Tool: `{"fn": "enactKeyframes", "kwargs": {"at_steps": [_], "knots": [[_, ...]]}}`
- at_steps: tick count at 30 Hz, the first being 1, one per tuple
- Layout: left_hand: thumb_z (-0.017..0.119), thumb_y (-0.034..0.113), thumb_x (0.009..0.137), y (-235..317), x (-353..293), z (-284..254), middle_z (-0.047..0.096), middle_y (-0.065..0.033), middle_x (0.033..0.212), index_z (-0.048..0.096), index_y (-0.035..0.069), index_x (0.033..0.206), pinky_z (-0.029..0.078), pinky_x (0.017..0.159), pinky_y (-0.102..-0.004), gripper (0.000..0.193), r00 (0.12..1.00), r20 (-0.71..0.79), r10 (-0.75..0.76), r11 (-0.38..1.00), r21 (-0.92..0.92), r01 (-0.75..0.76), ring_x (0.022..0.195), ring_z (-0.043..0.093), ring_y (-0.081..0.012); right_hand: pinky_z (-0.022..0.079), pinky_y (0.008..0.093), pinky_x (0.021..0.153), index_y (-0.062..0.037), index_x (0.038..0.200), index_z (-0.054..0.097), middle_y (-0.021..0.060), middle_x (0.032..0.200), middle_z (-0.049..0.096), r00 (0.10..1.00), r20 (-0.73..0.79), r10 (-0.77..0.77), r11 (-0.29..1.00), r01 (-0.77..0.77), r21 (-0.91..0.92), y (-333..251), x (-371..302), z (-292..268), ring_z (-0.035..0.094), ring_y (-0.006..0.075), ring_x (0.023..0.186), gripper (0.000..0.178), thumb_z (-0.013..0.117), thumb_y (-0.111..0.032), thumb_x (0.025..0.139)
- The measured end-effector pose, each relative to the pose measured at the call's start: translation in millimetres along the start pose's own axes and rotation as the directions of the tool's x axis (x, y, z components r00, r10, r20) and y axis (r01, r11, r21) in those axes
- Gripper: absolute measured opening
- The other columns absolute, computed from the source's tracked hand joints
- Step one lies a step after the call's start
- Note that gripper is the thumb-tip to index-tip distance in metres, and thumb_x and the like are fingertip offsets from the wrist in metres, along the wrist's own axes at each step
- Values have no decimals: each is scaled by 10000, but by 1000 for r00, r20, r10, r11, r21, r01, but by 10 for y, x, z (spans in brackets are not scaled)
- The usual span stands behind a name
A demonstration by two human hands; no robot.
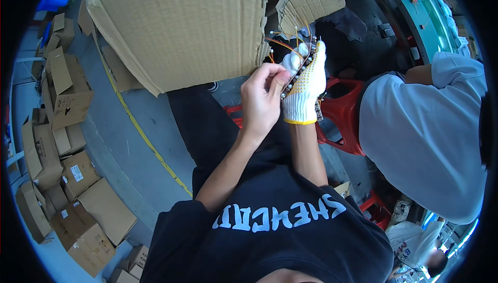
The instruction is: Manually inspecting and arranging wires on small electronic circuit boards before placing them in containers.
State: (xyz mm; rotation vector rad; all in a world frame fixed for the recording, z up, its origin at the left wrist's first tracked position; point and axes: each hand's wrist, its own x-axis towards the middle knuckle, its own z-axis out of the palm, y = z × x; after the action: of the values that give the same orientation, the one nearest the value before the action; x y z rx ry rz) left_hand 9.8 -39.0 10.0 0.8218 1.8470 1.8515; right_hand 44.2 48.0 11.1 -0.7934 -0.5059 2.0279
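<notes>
A narrow circuit board strip (pixel 299 75) with a row of round metallic parts lies slanted across the palm of my right hand (pixel 310 83). That hand wears a white knit glove with yellow dots and a yellow cuff, and is closed around the strip. Bare, my left hand (pixel 261 99) pinches with thumb and fingers at the strip's near end; the fingertips are partly hidden. Thin orange and yellow wires (pixel 282 43) with small white connectors fan out beyond the gloved fingers. Beside the glove's cuff hangs another small strip-like piece (pixel 318 109).
A large cardboard sheet (pixel 181 29) stands ahead, with a torn cardboard piece (pixel 311 0) to its right. Cardboard boxes (pixel 72 88) pile up at left beyond a yellow floor line (pixel 136 130). A co-worker (pixel 415 137) sits close at right near a red stool (pixel 342 114) and green table (pixel 415 16).
</notes>
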Motion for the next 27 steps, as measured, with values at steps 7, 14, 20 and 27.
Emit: {"fn": "enactKeyframes", "kwargs": {"at_steps": [7, 14, 20, 27], "knots": [[567, 91, 919, -112, -40, -252, 635, -97, 801, 606, -22, 945, 482, 643, -268, 122, 996, -44, 72, 975, 214, -61, 723, 599, -157, 211, 268, 362, -150, 677, 423, -23, 461, 321, 999, -49, 16, 994, -10, 108, -19, 101, -5, 290, 112, 370, 411, 425, -447, 960], [640, 89, 860, -2, -81, -251, 630, -107, 860, 603, -6, 943, 490, 600, -292, 131, 934, 34, 357, 824, 459, -332, 758, 621, -186, 251, 256, 348, -159, 707, 444, -22, 479, 368, 999, -33, 25, 999, -26, -31, -37, -43, 142, 329, 115, 358, 414, 418, -486, 959], [680, 33, 816, 82, -28, -202, 615, -107, 860, 588, -24, 947, 503, 675, -269, 171, 981, 195, -5, 999, 49, -5, 795, 626, -171, 274, 266, 371, -119, 775, 489, 5, 523, 413, 998, -59, 9, 999, -6, 49, -18, 7, 6, 368, 127, 408, 417, 429, -491, 954], [662, 19, 834, 3, 5, -251, 599, -74, 905, 560, -44, 964, 502, 693, -252, 177, 911, 366, 189, 956, 143, -256, 815, 604, -119, 291, 278, 382, -88, 818, 521, 23, 555, 434, 983, -64, 173, 978, -163, 132, -97, 55, -55, 378, 142, 427, 406, 453, -465, 953]]}}
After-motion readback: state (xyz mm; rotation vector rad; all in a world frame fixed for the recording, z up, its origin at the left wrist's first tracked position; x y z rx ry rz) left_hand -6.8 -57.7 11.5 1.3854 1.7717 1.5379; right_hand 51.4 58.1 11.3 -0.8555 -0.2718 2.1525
